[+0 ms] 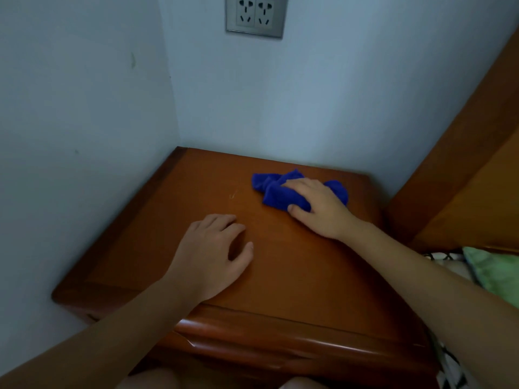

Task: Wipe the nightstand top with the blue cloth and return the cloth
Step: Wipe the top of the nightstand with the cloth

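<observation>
The nightstand top (174, 209) is glossy reddish-brown wood, set into a corner of pale walls. A crumpled blue cloth (276, 192) lies on its far right part. My right hand (317, 206) lies flat on the cloth, fingers spread over it and thumb at its near edge, pressing it onto the wood. Nearer the front, my left hand (213, 254) rests on the bare wood with fingers loosely bent, holding nothing.
A double wall socket (255, 15) sits high on the back wall. A wooden headboard (471, 169) rises at the right, with green bedding (497, 273) below it. The nightstand's rounded front edge (280, 341) is close to me. Walls close off the left and back.
</observation>
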Available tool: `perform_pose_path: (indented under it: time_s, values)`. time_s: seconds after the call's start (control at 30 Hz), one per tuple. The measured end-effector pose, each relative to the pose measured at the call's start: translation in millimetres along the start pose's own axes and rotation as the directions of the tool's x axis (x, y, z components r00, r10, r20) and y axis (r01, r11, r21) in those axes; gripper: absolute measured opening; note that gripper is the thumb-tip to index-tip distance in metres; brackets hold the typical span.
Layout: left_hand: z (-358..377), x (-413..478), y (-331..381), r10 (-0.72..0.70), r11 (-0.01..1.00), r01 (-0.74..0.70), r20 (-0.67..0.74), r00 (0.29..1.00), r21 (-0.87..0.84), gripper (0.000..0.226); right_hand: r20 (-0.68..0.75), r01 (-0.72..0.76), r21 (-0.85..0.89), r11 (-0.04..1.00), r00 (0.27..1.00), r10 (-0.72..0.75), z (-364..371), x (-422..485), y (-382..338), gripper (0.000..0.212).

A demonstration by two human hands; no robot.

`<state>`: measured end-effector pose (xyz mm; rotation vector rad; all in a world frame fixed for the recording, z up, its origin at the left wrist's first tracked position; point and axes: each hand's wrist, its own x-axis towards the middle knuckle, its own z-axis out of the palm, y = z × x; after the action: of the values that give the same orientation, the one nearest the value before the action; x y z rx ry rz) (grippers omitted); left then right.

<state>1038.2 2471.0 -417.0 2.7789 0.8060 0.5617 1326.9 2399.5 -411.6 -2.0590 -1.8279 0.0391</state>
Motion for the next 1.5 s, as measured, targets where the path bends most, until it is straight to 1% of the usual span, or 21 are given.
perform_pose_path:
  time_s: [0.07, 0.13, 0.17, 0.23, 0.33, 0.4, 0.5, 0.6, 0.67, 0.73, 0.8, 0.9, 1.0, 1.03, 1.1, 1.17, 1.23, 1.3, 1.37, 1.43, 1.5]
  values:
    - [0, 0, 0, 0.001, 1.0, -0.001, 0.005, 1.0, 0.014, 0.055, 0.08, 0.075, 0.028, 0.997, 0.994, -0.077, -9, -11, -1, 0.054]
    - [0, 1, -1, 0.002, 1.0, -0.002, 0.014, 1.0, 0.018, 0.057, 0.11, 0.056, 0.029, 0.998, 0.992, -0.058, -18, -9, 13, 0.055]
    - [0, 1, -1, 0.0, 1.0, -0.001, 0.016, 1.0, 0.016, 0.057, 0.092, 0.015, 0.02, 1.0, 0.996, -0.016, -20, -5, 24, 0.056]
    - [1, 1, -2, -0.001, 1.0, 0.0, 0.016, 1.0, 0.017, 0.057, -0.006, -0.118, 0.009, 0.993, 0.993, 0.118, -21, 9, 48, 0.059]
    - [3, 1, -2, -0.003, 1.0, 0.003, 0.006, 1.0, 0.017, 0.055, -0.134, -0.339, -0.009, 0.941, 0.933, 0.335, -17, 32, 68, 0.052]
    - [3, 2, -3, 0.0, 1.0, 0.0, 0.011, 1.0, 0.015, 0.055, -0.152, -0.385, -0.063, 0.921, 0.916, 0.372, -12, 39, 64, 0.049]
    - [2, 2, -2, 0.002, 1.0, -0.002, 0.011, 1.0, 0.011, 0.057, -0.117, -0.293, -0.043, 0.955, 0.951, 0.287, -10, 25, 45, 0.053]
    - [2, 1, -2, 0.0, 1.0, 0.0, 0.014, 1.0, 0.005, 0.057, -0.046, -0.122, -0.001, 0.993, 0.992, 0.121, -10, -6, 18, 0.055]
    - [1, 1, -2, -0.002, 1.0, 0.002, 0.017, 1.0, 0.007, 0.059, 0.011, -0.026, 0.023, 0.999, 1.0, 0.025, -11, -26, 3, 0.053]
    - [1, 2, -2, 0.0, 1.0, 0.0, 0.025, 1.0, 0.01, 0.06, 0.045, 0.011, 0.032, 0.999, 0.999, -0.012, -14, -38, 1, 0.053]
    - [1, 2, -2, -0.004, 1.0, 0.004, 0.021, 1.0, 0.009, 0.06, 0.034, -0.008, 0.056, 0.998, 0.999, 0.006, -17, -38, 9, 0.052]
    - [2, 2, -3, -0.004, 1.0, 0.003, 0.024, 1.0, 0.011, 0.058, -0.093, -0.126, 0.018, 0.992, 0.988, 0.127, -16, -20, 39, 0.05]
    - [3, 2, -3, -0.007, 1.0, 0.006, 0.029, 1.0, 0.02, 0.058, -0.21, -0.389, -0.026, 0.921, 0.903, 0.375, -22, 6, 72, 0.047]
    - [3, 2, -3, -0.008, 1.0, 0.008, 0.029, 1.0, 0.018, 0.058, -0.233, -0.455, -0.047, 0.889, 0.871, 0.433, -23, 12, 78, 0.041]
    - [2, 2, -3, -0.006, 1.0, 0.006, 0.029, 1.0, 0.011, 0.058, -0.268, -0.514, -0.08, 0.854, 0.836, 0.479, -25, 17, 83, 0.03]
    - [2, 2, -2, -0.002, 1.0, 0.002, 0.033, 0.999, 0.01, 0.06, -0.268, -0.501, -0.082, 0.861, 0.844, 0.466, -26, 16, 80, 0.025]
    - [1, 2, -2, -0.002, 1.0, 0.001, 0.031, 1.0, 0.007, 0.062, -0.235, -0.445, -0.029, 0.895, 0.873, 0.427, -28, 7, 73, 0.031]
    - [2, 2, -2, -0.003, 1.0, 0.003, 0.027, 1.0, 0.006, 0.063, -0.189, -0.342, 0.034, 0.939, 0.921, 0.342, -29, -11, 61, 0.041]
    - [2, 3, -3, -0.006, 1.0, 0.006, 0.026, 1.0, 0.007, 0.063, -0.145, -0.227, 0.045, 0.973, 0.962, 0.232, -28, -33, 48, 0.045]
    - [2, 3, -3, -0.003, 1.0, 0.003, 0.03, 1.0, 0.014, 0.063, -0.103, -0.15, 0.04, 0.988, 0.983, 0.153, -31, -53, 37, 0.046]
    - [2, 3, -3, -0.001, 1.0, 0.0, 0.032, 0.999, 0.022, 0.061, -0.081, -0.117, 0.025, 0.993, 0.99, 0.119, -35, -59, 35, 0.045]
